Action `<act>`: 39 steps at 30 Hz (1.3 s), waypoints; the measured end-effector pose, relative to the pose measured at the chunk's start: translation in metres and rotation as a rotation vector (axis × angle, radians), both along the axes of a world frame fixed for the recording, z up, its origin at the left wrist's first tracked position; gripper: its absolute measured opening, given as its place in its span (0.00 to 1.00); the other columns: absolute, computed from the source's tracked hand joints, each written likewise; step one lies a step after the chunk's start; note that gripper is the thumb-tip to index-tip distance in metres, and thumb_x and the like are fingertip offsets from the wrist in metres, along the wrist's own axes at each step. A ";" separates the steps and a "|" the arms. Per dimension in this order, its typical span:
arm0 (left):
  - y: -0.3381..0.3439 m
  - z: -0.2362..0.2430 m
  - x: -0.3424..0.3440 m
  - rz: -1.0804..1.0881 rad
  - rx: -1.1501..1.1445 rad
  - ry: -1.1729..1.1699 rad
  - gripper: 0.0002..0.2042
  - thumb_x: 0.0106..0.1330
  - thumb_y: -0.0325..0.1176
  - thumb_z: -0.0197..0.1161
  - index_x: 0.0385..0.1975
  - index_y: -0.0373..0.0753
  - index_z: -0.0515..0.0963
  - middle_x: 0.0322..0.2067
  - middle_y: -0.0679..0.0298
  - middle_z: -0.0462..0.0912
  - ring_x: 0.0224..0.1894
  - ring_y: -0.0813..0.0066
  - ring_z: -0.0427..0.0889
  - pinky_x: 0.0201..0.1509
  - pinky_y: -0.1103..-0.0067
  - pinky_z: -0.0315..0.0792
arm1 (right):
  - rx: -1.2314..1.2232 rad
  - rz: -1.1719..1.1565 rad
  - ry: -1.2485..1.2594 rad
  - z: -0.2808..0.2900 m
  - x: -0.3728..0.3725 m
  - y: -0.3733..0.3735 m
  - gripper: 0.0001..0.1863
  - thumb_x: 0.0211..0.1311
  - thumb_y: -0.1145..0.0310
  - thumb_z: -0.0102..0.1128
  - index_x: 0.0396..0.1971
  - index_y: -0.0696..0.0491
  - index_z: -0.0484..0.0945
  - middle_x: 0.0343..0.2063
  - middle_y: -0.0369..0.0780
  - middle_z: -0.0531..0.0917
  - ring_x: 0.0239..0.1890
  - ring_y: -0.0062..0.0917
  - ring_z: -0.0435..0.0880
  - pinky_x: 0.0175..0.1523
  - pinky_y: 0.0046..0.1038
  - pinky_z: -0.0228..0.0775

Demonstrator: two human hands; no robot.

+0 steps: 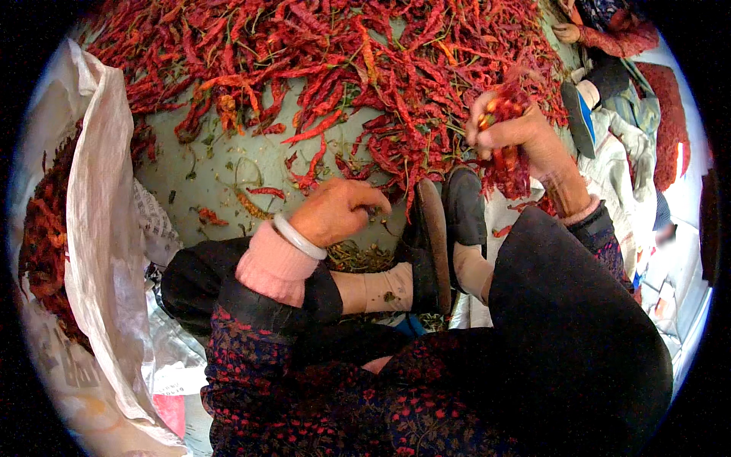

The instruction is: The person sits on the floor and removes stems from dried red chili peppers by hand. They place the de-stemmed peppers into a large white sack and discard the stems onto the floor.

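Observation:
My right hand [514, 137] is raised over the right side of the dried red chilli pile [320, 38], with its fingers wrapped round a bunch of dried red chillies [509, 174]. Part of the bunch shows above the fingers, and the rest hangs below the palm; motion blurs the upper end. My left hand [335, 213], with a pale bangle [298, 238] at its wrist, hovers palm down near the pile's front edge. Its fingers are loosely bent and apart, and I see nothing in them. A few loose chillies [266, 192] and bits of stem lie beside it.
A white woven sack [99, 206] stands at the left, its mouth showing more dried chillies [49, 244]. Between my dark shoes [466, 206] and legs lies a heap of stems [358, 257]. Another person's hand [567, 33] and blue-soled shoe [580, 118] are at upper right, near pale cloth [609, 156].

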State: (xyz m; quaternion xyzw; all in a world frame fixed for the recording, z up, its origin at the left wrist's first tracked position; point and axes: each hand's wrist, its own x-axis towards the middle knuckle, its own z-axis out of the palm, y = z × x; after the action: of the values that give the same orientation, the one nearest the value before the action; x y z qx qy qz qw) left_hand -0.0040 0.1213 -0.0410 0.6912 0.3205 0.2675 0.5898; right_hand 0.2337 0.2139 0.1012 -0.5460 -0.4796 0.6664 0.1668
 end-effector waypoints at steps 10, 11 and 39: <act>0.013 0.012 0.000 0.119 -0.067 -0.174 0.17 0.42 0.18 0.49 0.33 0.38 0.78 0.29 0.61 0.77 0.35 0.69 0.76 0.41 0.78 0.69 | 0.169 0.418 -0.234 -0.068 -0.028 -0.011 0.16 0.35 0.71 0.65 0.31 0.55 0.77 0.32 0.37 0.80 0.40 0.23 0.76 0.49 0.23 0.63; 0.013 0.015 -0.002 0.120 -0.105 -0.151 0.18 0.42 0.18 0.48 0.34 0.37 0.77 0.30 0.61 0.77 0.36 0.69 0.75 0.44 0.78 0.68 | 0.153 0.433 -0.249 -0.072 -0.034 -0.010 0.17 0.36 0.71 0.65 0.32 0.55 0.77 0.31 0.36 0.80 0.38 0.22 0.76 0.48 0.22 0.64; 0.020 0.030 -0.012 0.594 -0.090 -0.437 0.21 0.45 0.14 0.44 0.41 0.34 0.73 0.37 0.63 0.77 0.37 0.77 0.74 0.46 0.82 0.68 | 0.440 0.187 0.279 0.026 -0.046 0.026 0.08 0.38 0.74 0.59 0.24 0.55 0.73 0.38 0.49 0.77 0.34 0.24 0.77 0.42 0.23 0.67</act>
State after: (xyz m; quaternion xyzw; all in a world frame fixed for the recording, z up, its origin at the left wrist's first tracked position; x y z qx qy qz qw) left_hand -0.0158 0.1414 -0.0114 0.4682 0.3850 0.5539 0.5708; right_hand 0.1875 0.2403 0.1277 -0.3529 -0.6336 0.6273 0.2838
